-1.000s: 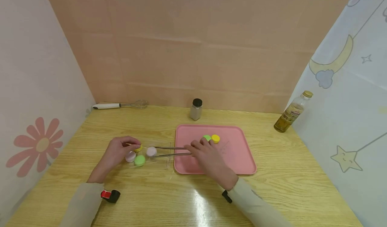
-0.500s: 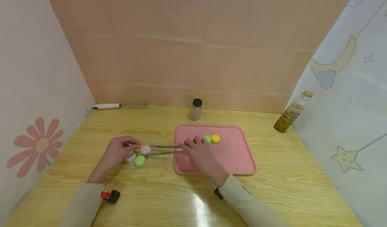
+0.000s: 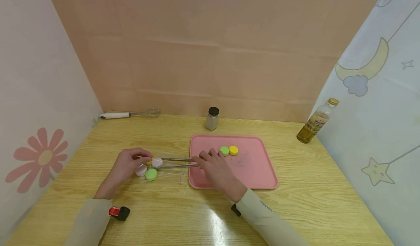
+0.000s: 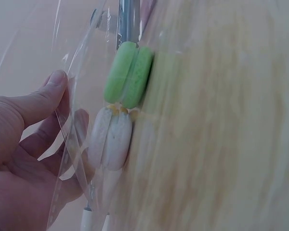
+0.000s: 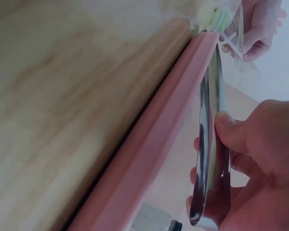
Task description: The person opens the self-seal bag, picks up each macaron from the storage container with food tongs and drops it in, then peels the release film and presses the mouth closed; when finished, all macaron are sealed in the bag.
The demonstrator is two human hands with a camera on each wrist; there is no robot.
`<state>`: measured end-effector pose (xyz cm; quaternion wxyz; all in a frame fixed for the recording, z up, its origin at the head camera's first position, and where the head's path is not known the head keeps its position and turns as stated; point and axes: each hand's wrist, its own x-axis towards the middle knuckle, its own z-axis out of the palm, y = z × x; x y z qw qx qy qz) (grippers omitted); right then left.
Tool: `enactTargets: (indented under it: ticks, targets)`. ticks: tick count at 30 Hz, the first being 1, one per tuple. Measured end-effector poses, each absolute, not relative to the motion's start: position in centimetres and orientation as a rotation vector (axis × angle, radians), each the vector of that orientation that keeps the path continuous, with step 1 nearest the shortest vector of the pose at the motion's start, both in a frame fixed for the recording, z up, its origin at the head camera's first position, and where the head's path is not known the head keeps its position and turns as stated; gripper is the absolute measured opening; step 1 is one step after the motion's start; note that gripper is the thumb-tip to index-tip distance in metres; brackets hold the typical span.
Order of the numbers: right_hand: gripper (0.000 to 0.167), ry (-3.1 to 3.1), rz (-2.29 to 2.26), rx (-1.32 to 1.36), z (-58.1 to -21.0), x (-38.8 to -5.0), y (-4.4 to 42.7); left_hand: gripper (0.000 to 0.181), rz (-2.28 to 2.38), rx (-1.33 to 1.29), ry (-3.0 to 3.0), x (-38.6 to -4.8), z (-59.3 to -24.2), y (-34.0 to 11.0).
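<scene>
"Why hold the clear bag (image 3: 172, 173) like that?"

"My left hand (image 3: 125, 164) pinches its edge, probably to steady it; my right hand (image 3: 218, 174) grips the tongs (image 3: 179, 160), tips either side of a lilac macaron (image 3: 157, 162), seemingly inside."

"Anything in the way?"

"The pink tray (image 3: 254, 171), perhaps, its rim under my tongs; it bears a green macaron (image 3: 224, 151) and a yellow macaron (image 3: 233, 150); a jar (image 3: 212, 120) stands behind."

The tongs (image 5: 203, 149) look metal (glossy), the bag (image 3: 174, 173) smooth, shiny plastic.

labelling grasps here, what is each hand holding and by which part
Left hand: clear bag, pinched by its film. Right hand: metal tongs, by their arms, with a pale macaron between the tips.
</scene>
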<state>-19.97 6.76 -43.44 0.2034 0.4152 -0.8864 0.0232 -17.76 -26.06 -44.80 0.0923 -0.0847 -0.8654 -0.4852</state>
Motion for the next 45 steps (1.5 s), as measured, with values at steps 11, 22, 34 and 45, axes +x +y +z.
enactTargets:
  ticks: [11, 22, 34, 45]
  targets:
    - [0.042, -2.474, 0.086, 1.138, -43.6, -19.9, 7.8, 0.014, -1.435, -0.218, -2.597, -17.7, -45.0, -26.0]
    - [0.049, -2.520, 0.149, 1.111, -42.7, -19.0, 10.7, 0.013, -1.433, -0.218, -2.597, -17.8, -45.0, -26.1]
    - [0.048, -2.441, 0.180, 1.032, -42.8, -17.7, 16.7, 0.015, -1.462, -0.223, -2.590, -17.8, -45.0, -26.0]
    - [0.053, -2.506, 0.153, 0.926, -42.7, -16.9, 20.3, 0.015, -1.476, -0.212, -2.587, -17.8, -45.1, -26.1]
